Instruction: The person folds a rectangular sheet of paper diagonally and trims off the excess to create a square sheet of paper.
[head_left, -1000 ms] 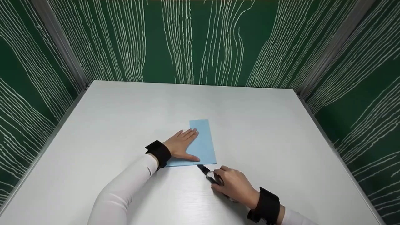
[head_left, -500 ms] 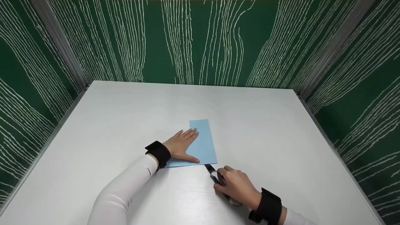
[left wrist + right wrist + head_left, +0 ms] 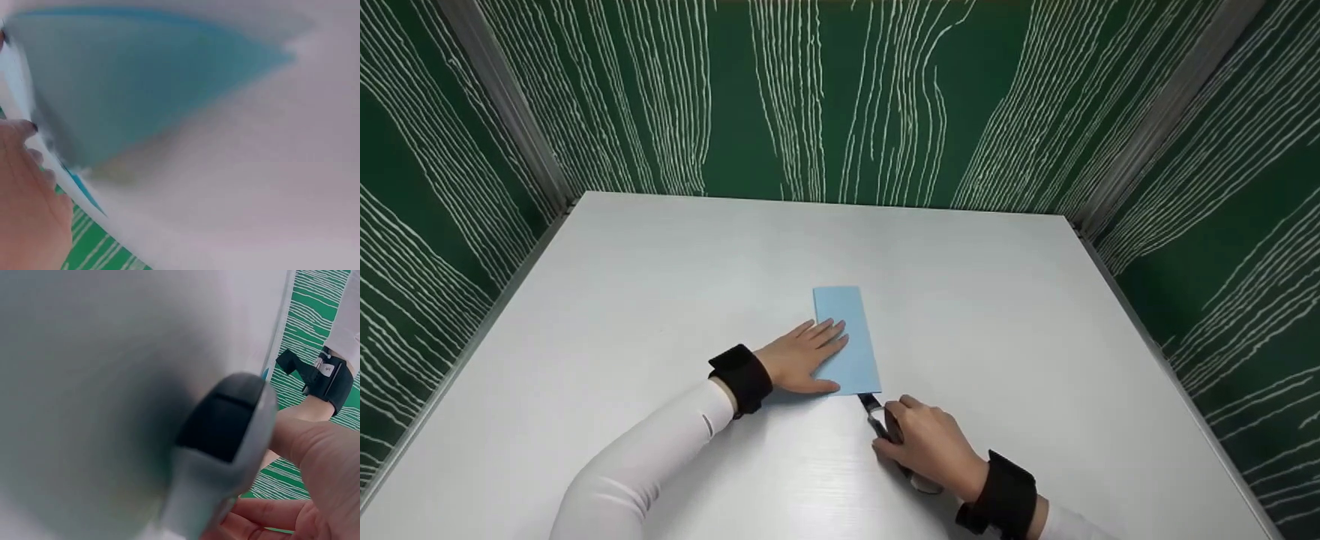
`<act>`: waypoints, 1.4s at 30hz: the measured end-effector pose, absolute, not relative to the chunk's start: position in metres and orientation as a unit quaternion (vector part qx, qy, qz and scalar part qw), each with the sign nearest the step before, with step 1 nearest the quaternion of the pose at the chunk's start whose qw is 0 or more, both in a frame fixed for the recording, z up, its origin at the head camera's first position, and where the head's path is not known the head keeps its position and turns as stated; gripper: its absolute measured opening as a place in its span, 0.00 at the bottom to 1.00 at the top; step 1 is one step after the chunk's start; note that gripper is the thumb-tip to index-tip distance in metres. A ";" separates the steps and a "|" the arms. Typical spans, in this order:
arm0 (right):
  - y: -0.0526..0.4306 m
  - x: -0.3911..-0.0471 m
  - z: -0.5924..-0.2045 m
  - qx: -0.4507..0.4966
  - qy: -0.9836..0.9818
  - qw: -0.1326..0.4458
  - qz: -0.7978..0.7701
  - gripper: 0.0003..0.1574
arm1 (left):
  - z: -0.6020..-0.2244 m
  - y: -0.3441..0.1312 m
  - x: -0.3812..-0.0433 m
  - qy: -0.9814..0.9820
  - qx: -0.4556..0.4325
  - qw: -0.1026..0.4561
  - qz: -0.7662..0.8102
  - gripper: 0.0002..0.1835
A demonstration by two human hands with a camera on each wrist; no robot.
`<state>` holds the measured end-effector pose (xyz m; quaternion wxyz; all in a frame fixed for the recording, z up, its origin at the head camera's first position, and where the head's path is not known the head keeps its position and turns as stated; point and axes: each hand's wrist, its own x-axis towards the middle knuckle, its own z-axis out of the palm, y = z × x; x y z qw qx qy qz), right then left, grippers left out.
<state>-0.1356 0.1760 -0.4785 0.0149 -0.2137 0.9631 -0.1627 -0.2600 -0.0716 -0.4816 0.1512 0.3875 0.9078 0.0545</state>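
Observation:
A strip of blue paper (image 3: pixel 847 364) lies on the white table in the head view. My left hand (image 3: pixel 802 364) rests flat on its left side, fingers spread. In the left wrist view, a blurred bluish sheet of paper (image 3: pixel 146 73) appears close up. My right hand (image 3: pixel 926 439) grips a grey-and-black tool (image 3: pixel 877 426) by its handle. The tool's dark front end meets the paper's near edge; whether it lies under the sheet or between layers I cannot tell. The rounded tool handle (image 3: pixel 219 433) shows blurred in the right wrist view, and the tool's exact kind is unclear.
The white table (image 3: pixel 1005 300) stretches around the paper on all sides. Green walls (image 3: pixel 727 97) with pale wavy lines stand behind and beside it, with grey frame posts (image 3: pixel 506 97) at the corners. A black band (image 3: pixel 742 379) wraps each wrist.
My left hand has shifted slightly right on the paper. The paper's left part that showed under it is no longer visible there. The tool's front end has moved right along the near edge.

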 end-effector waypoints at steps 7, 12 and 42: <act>0.174 -0.138 -0.481 -0.210 0.965 0.002 -0.155 0.19 | -0.485 -0.070 -0.246 0.917 0.357 0.165 0.069 0.44; 0.173 -0.139 -0.483 -0.208 0.965 0.000 -0.158 0.18 | -0.487 -0.068 -0.240 0.922 0.339 0.162 0.090 0.44; 0.175 -0.142 -0.483 -0.164 0.971 -0.001 -0.174 0.18 | -0.476 -0.071 -0.274 0.906 0.344 0.231 0.086 0.50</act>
